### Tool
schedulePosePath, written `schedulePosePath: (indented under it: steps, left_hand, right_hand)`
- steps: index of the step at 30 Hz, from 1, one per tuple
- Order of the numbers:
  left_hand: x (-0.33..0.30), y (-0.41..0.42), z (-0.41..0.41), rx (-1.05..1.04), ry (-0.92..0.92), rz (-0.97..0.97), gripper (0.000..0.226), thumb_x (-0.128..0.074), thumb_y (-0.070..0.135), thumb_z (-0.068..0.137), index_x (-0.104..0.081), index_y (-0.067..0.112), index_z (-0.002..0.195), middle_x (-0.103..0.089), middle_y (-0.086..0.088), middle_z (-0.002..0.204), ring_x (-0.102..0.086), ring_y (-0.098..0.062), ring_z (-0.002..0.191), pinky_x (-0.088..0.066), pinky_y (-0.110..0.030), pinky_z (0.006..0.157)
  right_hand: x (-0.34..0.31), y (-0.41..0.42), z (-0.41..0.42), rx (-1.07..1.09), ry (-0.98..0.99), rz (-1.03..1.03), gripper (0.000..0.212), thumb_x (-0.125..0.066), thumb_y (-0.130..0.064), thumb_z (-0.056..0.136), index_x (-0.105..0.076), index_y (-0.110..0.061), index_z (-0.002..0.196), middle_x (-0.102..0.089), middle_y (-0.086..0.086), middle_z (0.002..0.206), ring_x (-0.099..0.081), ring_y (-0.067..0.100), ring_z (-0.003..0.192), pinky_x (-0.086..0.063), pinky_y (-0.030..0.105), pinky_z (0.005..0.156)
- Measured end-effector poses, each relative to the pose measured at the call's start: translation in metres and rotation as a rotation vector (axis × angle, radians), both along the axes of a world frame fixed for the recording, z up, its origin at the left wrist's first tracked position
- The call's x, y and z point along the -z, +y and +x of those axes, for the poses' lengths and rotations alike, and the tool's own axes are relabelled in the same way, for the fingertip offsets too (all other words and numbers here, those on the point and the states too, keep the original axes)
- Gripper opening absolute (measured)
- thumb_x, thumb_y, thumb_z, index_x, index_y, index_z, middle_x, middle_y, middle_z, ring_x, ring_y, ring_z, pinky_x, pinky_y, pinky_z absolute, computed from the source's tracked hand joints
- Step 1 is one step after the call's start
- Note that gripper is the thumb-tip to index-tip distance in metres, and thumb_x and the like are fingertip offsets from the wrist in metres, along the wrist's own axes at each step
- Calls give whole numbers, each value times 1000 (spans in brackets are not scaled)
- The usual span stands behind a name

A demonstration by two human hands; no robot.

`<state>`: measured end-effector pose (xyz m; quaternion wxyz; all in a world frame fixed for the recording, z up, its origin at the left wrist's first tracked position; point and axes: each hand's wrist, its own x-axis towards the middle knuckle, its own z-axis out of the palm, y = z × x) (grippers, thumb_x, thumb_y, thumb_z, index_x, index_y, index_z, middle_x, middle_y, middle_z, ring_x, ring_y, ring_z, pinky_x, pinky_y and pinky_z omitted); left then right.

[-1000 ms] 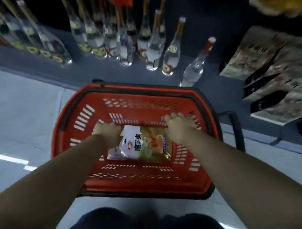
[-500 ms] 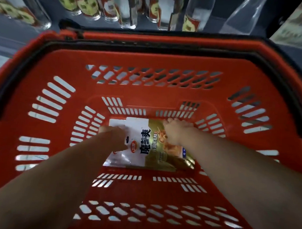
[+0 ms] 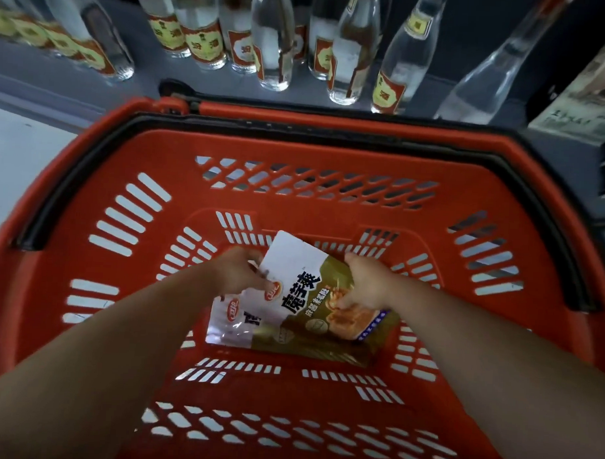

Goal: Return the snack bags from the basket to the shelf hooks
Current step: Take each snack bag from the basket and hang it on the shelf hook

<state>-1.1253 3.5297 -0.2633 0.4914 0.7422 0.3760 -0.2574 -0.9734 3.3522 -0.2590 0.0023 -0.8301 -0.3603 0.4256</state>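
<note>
A red plastic basket with a black handle fills the view. Both my arms reach down into it. My left hand pinches the left edge of a white-and-gold snack bag, and my right hand grips its right side. That bag is tilted up, its top corner raised off the basket floor. A second bag of the same kind lies flat beneath it, partly covered.
Several clear glass bottles with red and yellow labels stand on a dark low shelf just beyond the basket. Packaged goods hang or lie at the far right. Pale floor shows to the left.
Both hands have closed on the top bag and lifted and tilted it, exposing a second bag under it. The camera has stayed low over the basket.
</note>
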Motion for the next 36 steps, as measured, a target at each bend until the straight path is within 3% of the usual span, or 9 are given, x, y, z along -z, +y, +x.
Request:
schedulePosePath:
  steps: [2, 5, 10, 12, 14, 18, 21, 31, 36]
  left_hand:
    - [-17, 5, -3, -31, 25, -83, 31, -78, 14, 79, -59, 20, 103, -66, 2, 91, -60, -11, 78, -50, -22, 63]
    - [-35, 16, -11, 56, 96, -168, 49, -82, 29, 73, -59, 28, 115, -66, 1, 118, -60, -17, 107, -51, -40, 95]
    - [-61, 10, -20, -156, 29, -464, 50, -86, 18, 67, -59, 22, 108, -69, -1, 116, -56, -19, 120, -40, -38, 108]
    - [-63, 10, -22, -307, -129, -554, 80, -97, 24, 43, -63, 13, 114, -72, -4, 114, -63, -19, 114, -43, -39, 106]
    - [-66, 5, -24, -333, -216, -594, 85, -98, 32, 32, -70, 16, 110, -73, 1, 112, -68, -11, 106, -47, -32, 96]
    - [-87, -20, -12, -284, -312, -515, 55, -86, 27, 57, -68, 11, 106, -74, -4, 109, -67, -19, 108, -48, -30, 96]
    - [-126, -25, 1, -344, -518, -347, 32, -73, 16, 75, -67, 1, 103, -76, -12, 100, -72, -27, 97, -52, -40, 95]
    - [-378, -35, 20, -307, -832, -164, 10, -67, 10, 85, -74, 8, 92, -77, -10, 86, -73, -19, 70, -59, -28, 54]
    - [-543, -46, 21, -276, -899, -181, 13, -64, 2, 86, -75, 8, 90, -77, -8, 86, -73, -15, 73, -58, -25, 62]
  right_hand:
    - [-18, -6, 2, 30, 58, 59, 57, -82, -19, 74, -57, -9, 124, -63, 7, 122, -59, 24, 114, -46, 31, 97]
    - [-42, -15, 6, 106, 87, 155, 18, -81, -19, 75, -68, -7, 78, -70, 6, 81, -66, 22, 83, -48, 28, 70]
    - [-72, -28, 6, 248, 122, 351, 13, -80, -14, 75, -76, -8, 87, -72, 3, 78, -63, 7, 66, -46, 13, 60]
    - [-76, -32, 6, 330, 133, 412, 8, -82, -15, 74, -75, -13, 78, -74, 4, 80, -67, 14, 73, -51, 23, 70]
    - [-83, -33, 7, 458, 176, 509, 12, -83, -13, 72, -73, -21, 71, -75, -1, 80, -69, 14, 78, -54, 32, 79]
    - [-111, -28, 2, 563, 287, 638, 11, -82, -13, 74, -75, -19, 80, -75, -7, 80, -69, -1, 72, -50, 13, 68]
    - [-141, -26, 3, 666, 345, 782, 17, -83, -11, 71, -77, -12, 87, -77, -2, 87, -73, 9, 83, -53, 25, 79]
    - [-372, -42, -2, 832, 410, 1030, 29, -81, -27, 64, -76, -15, 90, -77, 0, 95, -72, 18, 94, -51, 44, 97]
    - [-544, -58, -9, 850, 368, 1082, 12, -79, -24, 68, -78, -19, 78, -77, 0, 91, -73, 17, 88, -53, 41, 88]
